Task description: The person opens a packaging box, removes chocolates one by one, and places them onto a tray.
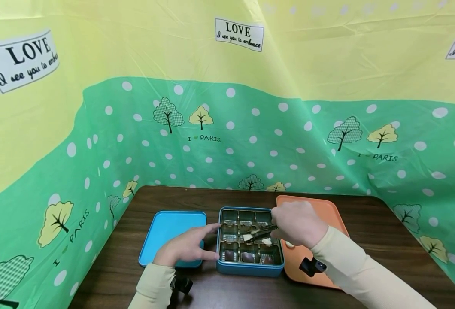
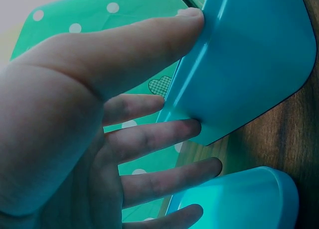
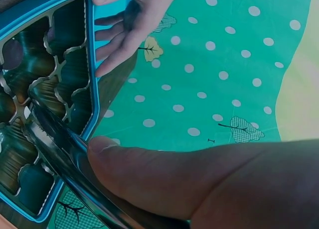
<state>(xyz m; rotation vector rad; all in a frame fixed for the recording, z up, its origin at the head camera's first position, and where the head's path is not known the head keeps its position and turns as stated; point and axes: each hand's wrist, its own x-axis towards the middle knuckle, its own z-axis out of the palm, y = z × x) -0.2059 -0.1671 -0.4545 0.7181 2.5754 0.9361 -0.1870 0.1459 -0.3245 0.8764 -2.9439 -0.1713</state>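
Observation:
A blue rectangular tin (image 1: pixel 250 269) stands mid-table, fitted with a divided brown-gold insert (image 3: pixel 60 64). Dark purplish pieces (image 1: pixel 247 257) lie in its front compartments, and a white piece (image 1: pixel 266 241) shows in the middle row at right. My right hand (image 1: pixel 298 223) grips dark metal tongs (image 1: pixel 261 234), reaching in over the tin's right rim. At the tongs' tips, over the middle row, is a small white piece (image 1: pixel 247 237). My left hand (image 1: pixel 186 246) has its fingers spread, with thumb and fingertips against the tin's left side.
A blue lid (image 1: pixel 165 227) lies left of the tin, partly under my left hand. On the right, an orange tray (image 1: pixel 308 270) carries a small white piece (image 1: pixel 289 244), partly hidden by my right hand. A patterned curtain (image 1: pixel 231 163) hangs behind the wooden table (image 1: pixel 111 274).

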